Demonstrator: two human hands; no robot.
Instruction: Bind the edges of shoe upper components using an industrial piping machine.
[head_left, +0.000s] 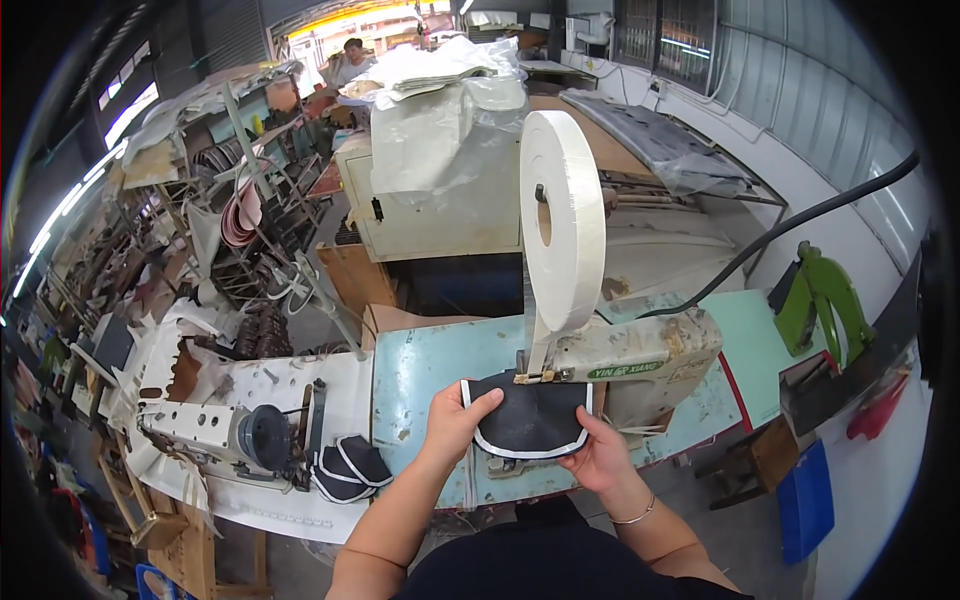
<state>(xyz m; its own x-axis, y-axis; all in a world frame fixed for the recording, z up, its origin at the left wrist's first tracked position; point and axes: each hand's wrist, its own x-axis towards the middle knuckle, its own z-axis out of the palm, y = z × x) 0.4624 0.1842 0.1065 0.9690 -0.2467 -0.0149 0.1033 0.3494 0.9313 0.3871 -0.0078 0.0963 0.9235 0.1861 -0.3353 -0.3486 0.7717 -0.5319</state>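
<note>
Between my two hands is a black, rounded panel with white edging (530, 420), right in front of the taping machine's head. My left hand (455, 425) grips its left edge, thumb on top. At its lower right edge my right hand (603, 455) pinches it between thumb and fingers. The panel's far edge lies under the front of the beige machine (650, 360), so that edge is partly hidden. A large roll of white tape (572, 220) stands upright above the machine, and a strip runs down from it.
Several similar black panels (348, 468) are piled on the white table to the left, beside another sewing machine (205, 430). A green hand press (825, 300) and a blue stool (806, 502) stand to the right. A cabinet (440, 215) is behind; far off, a person (350, 65) is visible.
</note>
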